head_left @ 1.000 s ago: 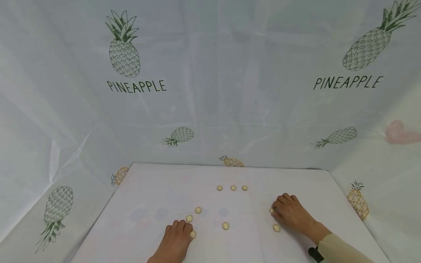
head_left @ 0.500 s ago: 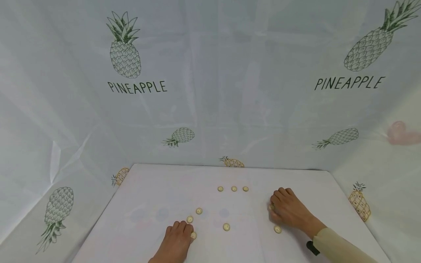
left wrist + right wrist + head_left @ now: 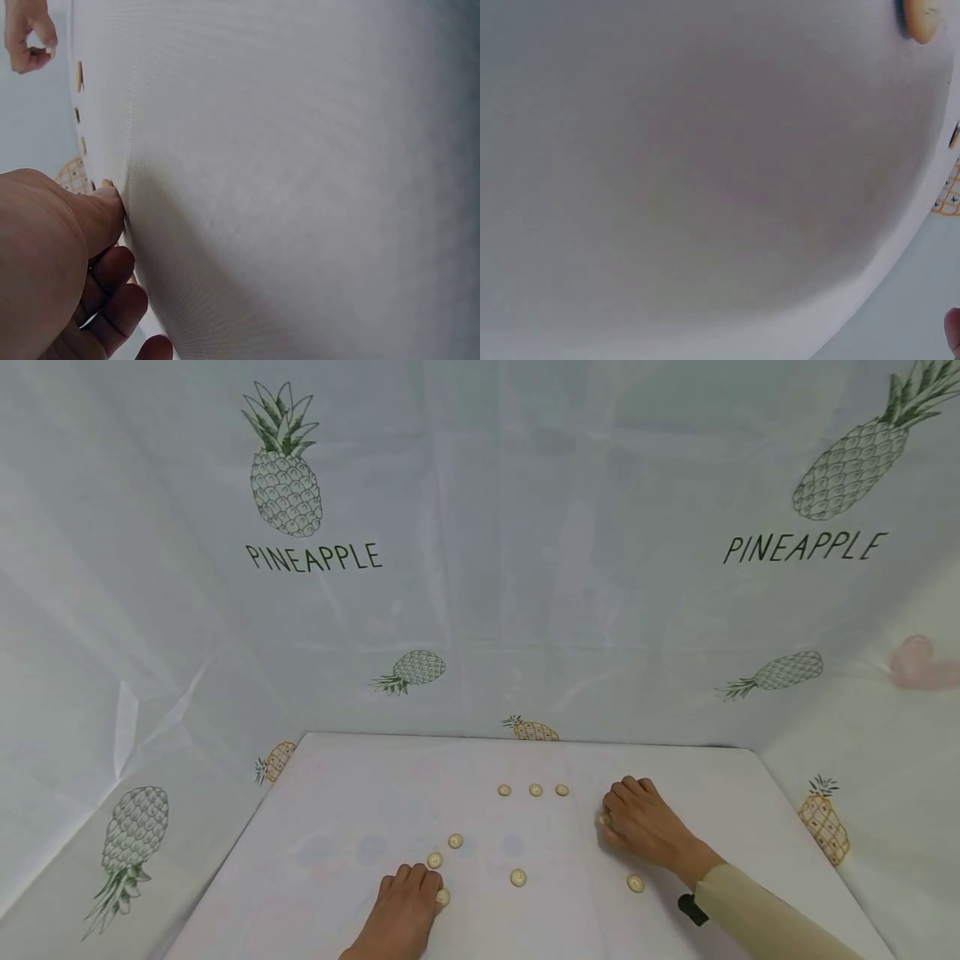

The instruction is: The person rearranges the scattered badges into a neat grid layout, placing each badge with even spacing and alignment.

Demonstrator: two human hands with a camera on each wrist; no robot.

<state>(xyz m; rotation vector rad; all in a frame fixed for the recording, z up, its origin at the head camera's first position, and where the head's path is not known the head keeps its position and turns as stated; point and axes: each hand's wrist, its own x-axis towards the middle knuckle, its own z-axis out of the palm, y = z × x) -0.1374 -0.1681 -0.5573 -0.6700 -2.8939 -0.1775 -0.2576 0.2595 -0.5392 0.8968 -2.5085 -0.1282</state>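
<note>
In the head view, my left hand (image 3: 403,910) rests low on the table, thumb and curled fingers at a round beige button (image 3: 443,897). The left wrist view shows that thumb (image 3: 101,214) pressed close to the tabletop, with a tan edge at its tip. Over the right part of the table, my right hand (image 3: 645,822) pinches another button (image 3: 606,819) between thumb and fingers, partly covered by them. One loose button (image 3: 635,883) lies below the right wrist. Two more, an upper button (image 3: 455,841) and a lower button (image 3: 435,860), lie just beyond the left hand.
Three buttons form a row toward the back, the middle button (image 3: 536,790) among them. A single button (image 3: 518,877) lies between the hands. The white table (image 3: 360,777) ends at a pineapple-print cloth (image 3: 480,568) hung behind and at both sides.
My right hand has moved left and toward the back with the button in its fingers. The left hand stays where it was, and the loose buttons keep their places.
</note>
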